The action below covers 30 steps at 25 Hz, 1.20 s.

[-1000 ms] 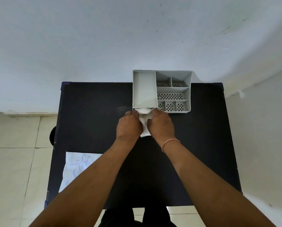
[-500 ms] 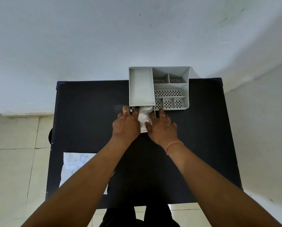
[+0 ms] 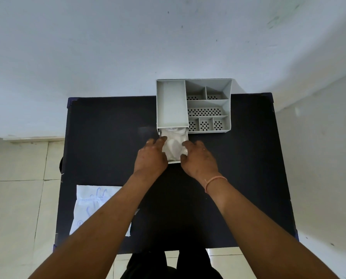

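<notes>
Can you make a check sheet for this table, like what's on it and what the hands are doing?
Surface: black table, matte.
Job's things: grey organizer at the far edge; its drawer sticks out toward the person and holds crumpled white material.
Clutter: white paper with blue drawing, near left corner, partly under the left forearm.
Hands: left hand touches the drawer's left side, right hand its right side; whether the fingers grip is unclear.
Cables: nothing seen.
Surroundings: pale wall behind; tiled floor at left.
</notes>
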Tool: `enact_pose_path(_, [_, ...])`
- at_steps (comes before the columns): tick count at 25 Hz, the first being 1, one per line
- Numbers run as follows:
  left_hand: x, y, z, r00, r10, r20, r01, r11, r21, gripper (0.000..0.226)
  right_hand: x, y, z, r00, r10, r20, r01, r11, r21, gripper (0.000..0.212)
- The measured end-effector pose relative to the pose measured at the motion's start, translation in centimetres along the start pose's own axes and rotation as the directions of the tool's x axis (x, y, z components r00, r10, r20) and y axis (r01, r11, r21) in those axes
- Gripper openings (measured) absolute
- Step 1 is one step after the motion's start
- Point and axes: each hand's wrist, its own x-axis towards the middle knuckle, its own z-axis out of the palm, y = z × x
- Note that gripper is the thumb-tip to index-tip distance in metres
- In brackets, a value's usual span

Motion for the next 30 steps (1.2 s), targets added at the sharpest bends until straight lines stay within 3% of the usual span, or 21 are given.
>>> enact_pose_path(2, [-0.3,0.0,0.0,1.000,0.015,0.010,-0.015,1.000,-0.006,0.068,-0.4,0.4,0.6,1.000,-0.023,-0.019,0.023,1.000,-0.004,0.038])
enact_pose_path(4, [-0.9,-0.3,0.1,1.000,0.024,0.019,-0.025,1.000,0.014,0.068,-0.9,0.4,0.8,0.961,-0.125,-0.246,0.100,0.989,-0.111,0.031])
enact_pose_path(6, [-1.3,-0.3,0.2,0.999,0.036,0.030,-0.037,0.998,0.043,0.065,-0.9,-0.2,0.9,0.892,-0.281,-0.355,0.219,0.954,-0.206,0.034])
enact_pose_path(8, [-1.4,-0.1,0.2,0.999,0.045,0.031,-0.047,0.997,0.065,0.057,-0.2,-1.3,1.1,0.891,-0.390,-0.231,0.361,0.919,-0.160,0.052])
enact_pose_path(10, [-1.6,0.1,0.2,0.998,0.039,0.041,-0.042,0.996,0.083,0.045,1.0,-2.1,1.5,0.913,-0.408,-0.001,0.405,0.906,-0.127,0.068])
enact_pose_path(12, [-2.0,0.2,0.2,0.998,0.026,0.049,-0.030,0.996,0.089,0.034,2.0,-2.9,1.3,0.914,-0.384,0.130,0.402,0.897,-0.181,0.060])
enact_pose_path(14, [-2.3,0.0,0.3,1.000,0.012,0.028,-0.014,0.999,0.048,0.024,2.1,-4.2,0.7,0.926,-0.370,0.080,0.378,0.900,-0.218,0.043])
enact_pose_path(17, [-2.4,-0.2,0.3,1.000,0.004,-0.012,-0.004,1.000,-0.001,0.014,1.9,-5.4,0.5,0.919,-0.372,-0.128,0.336,0.911,-0.239,0.030])
enact_pose_path(23, [-2.3,-0.3,0.3,1.000,0.006,-0.012,-0.006,1.000,-0.028,0.022,3.2,-5.3,1.4,0.959,-0.278,0.058,0.284,0.938,-0.200,0.055])
enact_pose_path(25, [-2.3,-0.6,0.5,1.000,0.011,-0.018,-0.012,0.999,-0.040,0.035,2.5,-4.7,0.4,0.933,-0.358,-0.044,0.350,0.928,-0.127,0.045])
enact_pose_path(26, [-2.4,-0.8,0.6,1.000,0.011,-0.016,-0.012,0.999,-0.044,0.043,1.8,-4.1,-0.2,0.915,-0.367,-0.171,0.362,0.930,-0.057,0.038])
enact_pose_path(28, [-2.3,-0.9,0.6,1.000,0.002,-0.024,-0.004,0.997,-0.071,0.049,0.5,-1.5,-1.0,0.889,-0.209,-0.408,0.287,0.948,0.140,0.031])
enact_pose_path(30, [-2.3,-1.0,0.5,1.000,-0.014,-0.021,0.012,0.993,-0.117,0.049,-0.6,1.2,-1.0,0.927,0.103,-0.361,0.061,0.908,0.414,0.024])
